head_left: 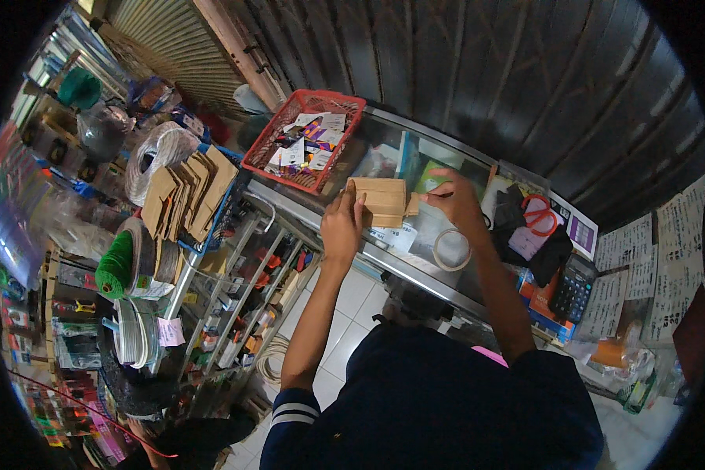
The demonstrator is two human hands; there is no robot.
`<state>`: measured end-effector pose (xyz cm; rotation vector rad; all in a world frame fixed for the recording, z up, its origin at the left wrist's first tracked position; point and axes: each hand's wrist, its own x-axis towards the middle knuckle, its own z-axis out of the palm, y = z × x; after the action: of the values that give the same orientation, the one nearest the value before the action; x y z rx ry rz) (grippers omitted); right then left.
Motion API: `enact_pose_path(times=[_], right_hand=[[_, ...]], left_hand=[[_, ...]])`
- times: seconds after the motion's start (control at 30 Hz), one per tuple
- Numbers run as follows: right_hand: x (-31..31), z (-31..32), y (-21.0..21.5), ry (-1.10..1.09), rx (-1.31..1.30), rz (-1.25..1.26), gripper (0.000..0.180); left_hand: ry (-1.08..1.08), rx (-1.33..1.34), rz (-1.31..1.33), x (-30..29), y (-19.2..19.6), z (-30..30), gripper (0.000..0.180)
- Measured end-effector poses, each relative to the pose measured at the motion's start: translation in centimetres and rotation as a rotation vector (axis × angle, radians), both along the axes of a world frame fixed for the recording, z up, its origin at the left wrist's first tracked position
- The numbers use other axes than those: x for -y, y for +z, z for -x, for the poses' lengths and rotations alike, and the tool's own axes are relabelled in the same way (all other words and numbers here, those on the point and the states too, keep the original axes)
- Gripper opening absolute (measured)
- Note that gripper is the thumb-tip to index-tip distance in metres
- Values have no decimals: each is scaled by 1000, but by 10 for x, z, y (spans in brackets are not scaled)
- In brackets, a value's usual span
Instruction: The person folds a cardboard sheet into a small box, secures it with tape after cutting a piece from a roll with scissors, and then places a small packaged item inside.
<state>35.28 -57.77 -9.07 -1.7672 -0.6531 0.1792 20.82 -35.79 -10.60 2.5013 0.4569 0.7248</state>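
A flat brown cardboard or paper packet (380, 200) lies over the glass counter (423, 270) in front of me. My left hand (342, 223) grips its left edge, thumb on top. At the packet's right side, a small tan flap (412, 205) sticks out towards my right hand (453, 200). The fingers of that hand are pinched together close to the flap; what sits between them is too small to make out. A pale ring, like a roll of tape (452, 249), rests on the glass just below my right hand.
A red plastic basket (308, 184) of small cards stands to the left on the counter. Folded brown cardboard pieces (188, 192) fill a blue basket further left. On the right are a calculator (573, 288), red-handled scissors (539, 215) and black cloth (552, 254).
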Motion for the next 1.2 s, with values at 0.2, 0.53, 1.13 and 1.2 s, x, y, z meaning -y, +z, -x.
enact_pose_path(times=[0.2,0.53,1.13,1.2], right_hand=[[-3,-6,-7,8,6,-60,51],[-47,0,-29,-35,-67,85,36],[20,11,-18,35,12,21,34],[44,8,0,-53,-23,96,38]], left_hand=[[19,106,-8,2,-3,0,41],[-23,85,-64,-4,-8,0,38],[-113,-41,-165,-15,-8,-52,45],[-124,-53,-187,-19,-14,-55,44]])
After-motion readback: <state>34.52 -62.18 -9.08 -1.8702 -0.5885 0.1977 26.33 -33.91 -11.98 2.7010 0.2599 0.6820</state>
